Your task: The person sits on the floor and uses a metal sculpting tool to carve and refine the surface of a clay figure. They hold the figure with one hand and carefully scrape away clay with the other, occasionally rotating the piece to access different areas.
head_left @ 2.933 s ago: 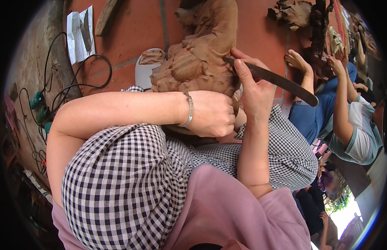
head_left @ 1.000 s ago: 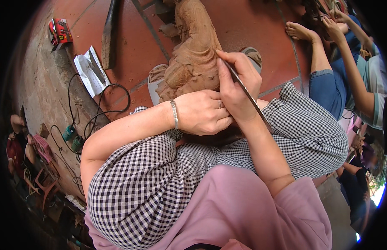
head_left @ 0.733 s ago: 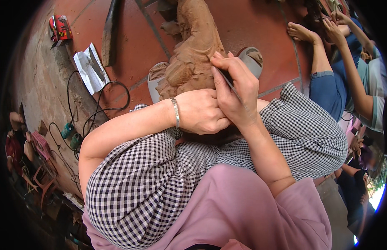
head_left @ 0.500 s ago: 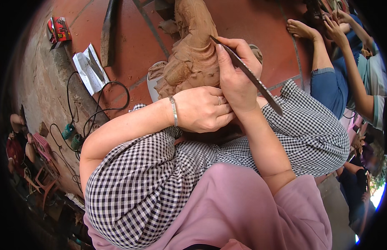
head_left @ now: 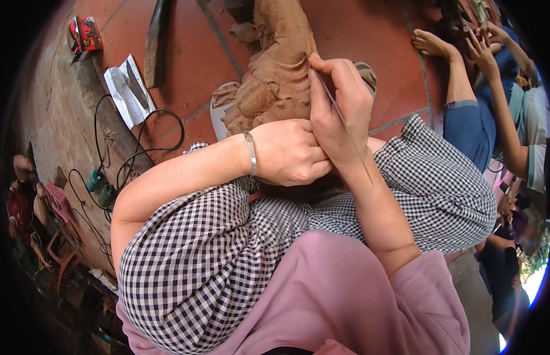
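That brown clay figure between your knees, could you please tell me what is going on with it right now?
A person sitting on a red tiled floor is working on a brown clay figure held between the knees. The right hand grips a thin, flat blade-like tool, its tip against the figure's side. The left hand, a bracelet on its wrist, is closed and braced against the right hand at the figure's base. Another person sits close by on the right.

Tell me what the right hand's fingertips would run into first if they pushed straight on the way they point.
The right hand points up the picture at the brown clay figure. Its fingertips already seem to touch it, so the clay comes first, though depth is hard to judge.
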`<control>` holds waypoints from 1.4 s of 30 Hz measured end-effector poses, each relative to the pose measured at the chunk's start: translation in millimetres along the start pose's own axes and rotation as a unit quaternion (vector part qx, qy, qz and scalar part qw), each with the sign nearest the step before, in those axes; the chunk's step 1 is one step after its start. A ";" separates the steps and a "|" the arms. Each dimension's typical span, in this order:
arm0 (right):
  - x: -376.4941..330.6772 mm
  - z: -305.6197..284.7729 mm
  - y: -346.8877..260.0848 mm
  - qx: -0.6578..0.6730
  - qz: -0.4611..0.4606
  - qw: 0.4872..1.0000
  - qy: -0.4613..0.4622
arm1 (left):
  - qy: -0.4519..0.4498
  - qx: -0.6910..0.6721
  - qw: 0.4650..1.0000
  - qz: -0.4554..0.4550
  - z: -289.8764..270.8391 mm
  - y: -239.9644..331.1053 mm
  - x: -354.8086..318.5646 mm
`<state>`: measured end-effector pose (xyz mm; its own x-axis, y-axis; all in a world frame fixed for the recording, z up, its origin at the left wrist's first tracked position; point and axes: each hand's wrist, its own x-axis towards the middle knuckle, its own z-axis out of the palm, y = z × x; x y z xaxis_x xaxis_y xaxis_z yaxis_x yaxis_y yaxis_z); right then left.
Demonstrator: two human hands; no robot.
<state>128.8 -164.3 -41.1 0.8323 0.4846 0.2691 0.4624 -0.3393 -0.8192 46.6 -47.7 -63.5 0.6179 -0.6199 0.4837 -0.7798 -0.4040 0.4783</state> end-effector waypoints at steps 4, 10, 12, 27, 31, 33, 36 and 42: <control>-2.0 -0.9 -0.9 0.027 -0.019 0.999 -0.019 | 0.014 0.000 1.000 0.005 0.6 -1.3 0.5; 1.0 -1.8 0.9 -0.007 -0.010 1.000 -0.008 | -0.007 0.002 1.000 -0.006 0.0 -0.6 -0.4; -0.6 -3.8 -1.2 0.001 -0.014 1.000 -0.027 | -0.003 0.002 1.000 -0.002 2.9 0.3 -2.6; 16.5 -7.3 1.2 0.312 0.221 0.924 0.022 | 0.052 -0.004 0.999 0.003 3.3 -1.7 2.4; 17.1 -12.7 14.5 0.305 0.248 0.918 -0.047 | 0.042 -0.004 0.999 0.005 3.1 -1.6 3.2; 19.0 -13.4 15.5 0.262 0.265 0.925 -0.068 | 0.045 -0.003 0.999 0.006 2.3 -1.6 2.8; 26.7 -19.3 15.6 0.177 0.280 0.940 -0.085 | 0.041 -0.006 0.999 0.004 1.3 -1.2 1.8; 33.3 -16.3 8.3 0.014 0.109 0.984 -0.139 | 0.050 -0.003 0.999 0.003 4.4 -0.3 0.5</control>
<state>165.4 -164.1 -30.6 0.7929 0.6063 -0.0616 0.2693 -0.4392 -0.8571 46.8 -50.9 -66.6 0.6211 -0.5515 0.5569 -0.7825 -0.3960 0.4805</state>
